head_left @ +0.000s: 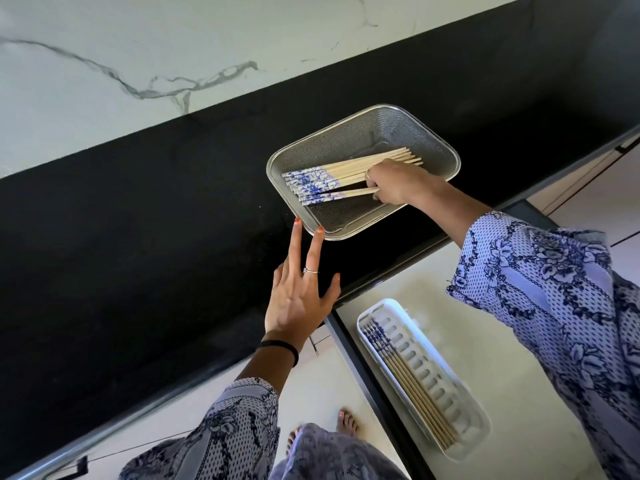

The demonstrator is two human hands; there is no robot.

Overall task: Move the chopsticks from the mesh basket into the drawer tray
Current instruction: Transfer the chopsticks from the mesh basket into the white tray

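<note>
A metal mesh basket (pixel 398 126) sits on the black countertop and holds several wooden chopsticks (pixel 349 169) with blue-and-white patterned ends. My right hand (pixel 398 181) reaches into the basket, its fingers closed on the bare wooden end of one or two chopsticks (pixel 341 195) at the near side of the bundle. My left hand (pixel 301 289) lies flat with fingers spread; two fingertips touch the basket's near-left rim. A white slotted tray (pixel 464 386) lies in the open drawer below and holds several chopsticks (pixel 412 382) along its left side.
The black countertop (pixel 138 237) runs diagonally, with a white marble wall (pixel 138 46) behind it. The open drawer (pixel 467 282) has a pale floor and a dark left edge. My bare feet (pixel 346 422) stand on the floor below.
</note>
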